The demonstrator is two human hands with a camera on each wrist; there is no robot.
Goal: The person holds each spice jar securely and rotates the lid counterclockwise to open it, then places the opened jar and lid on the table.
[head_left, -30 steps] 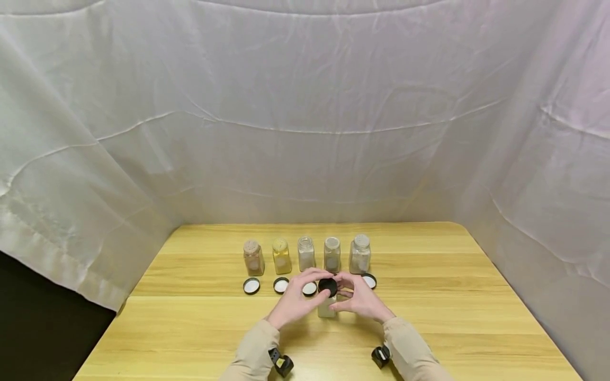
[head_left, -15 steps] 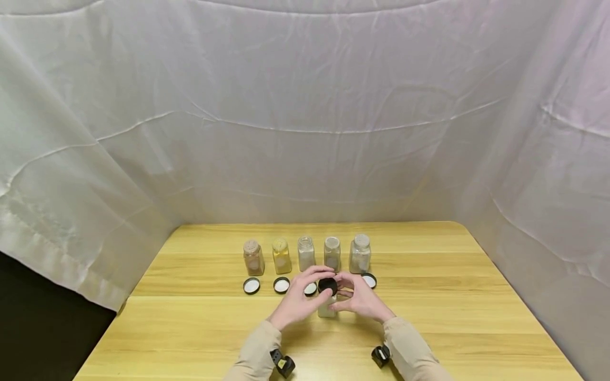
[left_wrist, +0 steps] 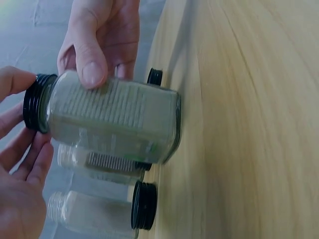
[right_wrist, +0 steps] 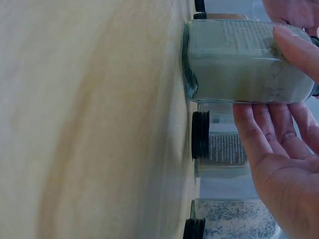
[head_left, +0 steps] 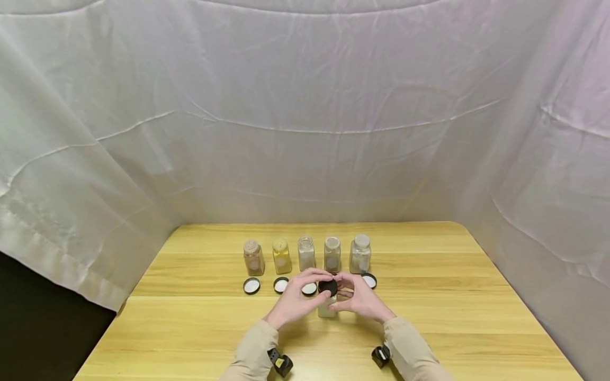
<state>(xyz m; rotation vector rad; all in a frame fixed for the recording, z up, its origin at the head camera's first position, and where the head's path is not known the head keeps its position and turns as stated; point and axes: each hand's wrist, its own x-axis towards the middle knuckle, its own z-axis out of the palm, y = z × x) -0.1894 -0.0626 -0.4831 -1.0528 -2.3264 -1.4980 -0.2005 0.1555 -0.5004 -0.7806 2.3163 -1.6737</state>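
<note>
A square glass spice jar (left_wrist: 114, 117) filled with grey-green powder is upright in front of me at tabletop level. My left hand (head_left: 296, 298) pinches the black lid (head_left: 328, 287) on the jar's mouth between thumb and fingers. From the other side, my right hand (head_left: 359, 297) grips the jar's glass body, its thumb across the near face (right_wrist: 299, 52) and its fingers behind. The left wrist view shows the lid's ridged rim around the neck. Whether the threads are fully engaged, I cannot tell.
Behind stands a row of lidless jars: one with brownish powder (head_left: 254, 258), one yellow (head_left: 281, 256), one pale (head_left: 306, 254), one greyish (head_left: 332, 255), one speckled (head_left: 359, 255). Black lids with white liners, such as the leftmost lid (head_left: 251, 286), lie before them on the wooden table (head_left: 190, 317).
My left hand and sleeve shift slightly right, then back left, with the fingers staying at the lid. The right hand and the jar keep their place.
</note>
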